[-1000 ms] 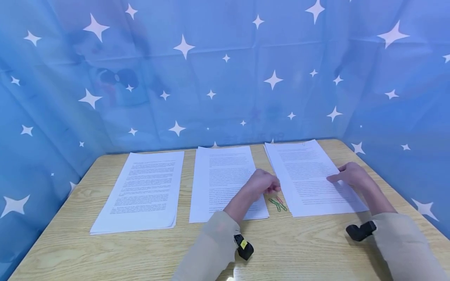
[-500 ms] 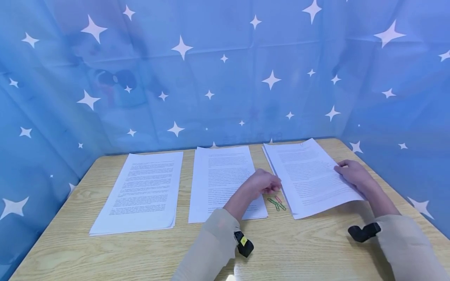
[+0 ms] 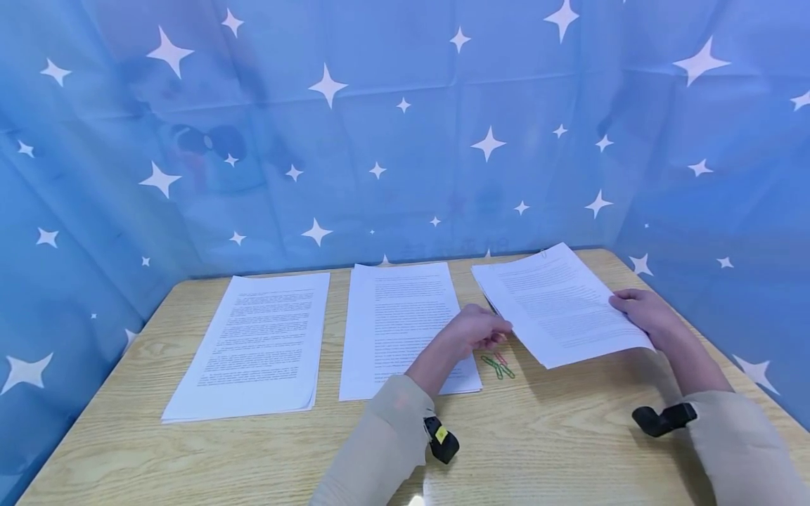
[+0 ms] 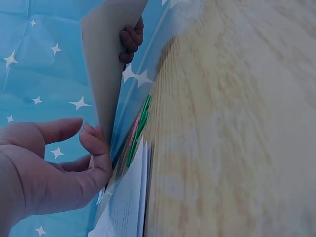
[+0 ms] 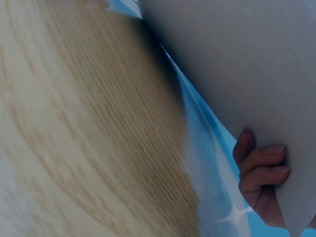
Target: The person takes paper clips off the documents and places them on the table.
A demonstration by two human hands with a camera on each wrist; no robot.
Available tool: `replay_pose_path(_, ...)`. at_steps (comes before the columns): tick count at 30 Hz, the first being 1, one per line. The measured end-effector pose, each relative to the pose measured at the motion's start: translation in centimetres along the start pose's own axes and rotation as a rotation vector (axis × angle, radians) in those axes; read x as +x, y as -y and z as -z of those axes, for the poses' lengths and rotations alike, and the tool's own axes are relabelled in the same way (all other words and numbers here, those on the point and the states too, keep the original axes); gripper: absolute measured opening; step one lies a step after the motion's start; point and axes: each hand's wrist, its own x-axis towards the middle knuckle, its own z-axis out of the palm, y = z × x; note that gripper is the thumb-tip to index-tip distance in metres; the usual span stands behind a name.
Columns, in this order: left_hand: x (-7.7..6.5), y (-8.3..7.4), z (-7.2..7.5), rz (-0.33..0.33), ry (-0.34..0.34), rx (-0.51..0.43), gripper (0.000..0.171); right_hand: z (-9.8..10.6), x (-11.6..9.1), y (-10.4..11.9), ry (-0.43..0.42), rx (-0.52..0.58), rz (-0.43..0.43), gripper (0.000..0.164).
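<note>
A stack of printed sheets [image 3: 563, 309] is tilted up off the table at the right, its near edge raised and its far end low. My right hand [image 3: 645, 316] grips its right edge; in the right wrist view the curled fingers [image 5: 261, 165] lie against the blank underside [image 5: 237, 64]. At the left edge, my left hand [image 3: 477, 329] pinches the sheets with its fingertips, the index finger [image 4: 61, 129] standing out apart from the thumb. A small clip [image 3: 543, 254] sits on the stack's far edge. Green and pink paper clips [image 3: 500, 368] lie below my left hand.
A second stack of printed sheets [image 3: 405, 309] lies flat in the middle, partly under my left forearm. A third stack [image 3: 253, 344] lies at the left. The wooden table [image 3: 538, 450] ends at a blue curtain [image 3: 354, 161] with white stars.
The right stack, lying flat a second ago, has its near edge lifted. My right hand moved from resting on the sheets to gripping their edge; the left fingertips moved slightly right onto them.
</note>
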Motion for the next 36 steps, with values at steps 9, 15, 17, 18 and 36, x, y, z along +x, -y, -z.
replay_pose_path(9,-0.2,0.0,0.0,-0.034,0.092,-0.125,0.019,-0.8,0.0,-0.4,-0.037,0.068,0.031,0.066)
replay_pose_path(15,-1.1,-0.4,0.5,-0.093,0.222,-0.180,0.040,-1.7,-0.1,0.3,-0.107,0.052,0.106,0.062)
replay_pose_path(17,-1.4,-0.6,0.6,-0.114,0.244,-0.191,0.046,-1.9,-0.2,0.5,-0.120,0.051,0.115,0.062)
replay_pose_path(18,-1.5,-0.6,0.7,-0.126,0.253,-0.194,0.048,-2.0,-0.3,0.6,-0.125,0.053,0.119,0.062)
replay_pose_path(36,-2.8,-1.0,2.0,-0.181,-0.040,-0.163,0.025,-3.8,-1.3,4.7,-0.267,0.153,0.245,0.052)
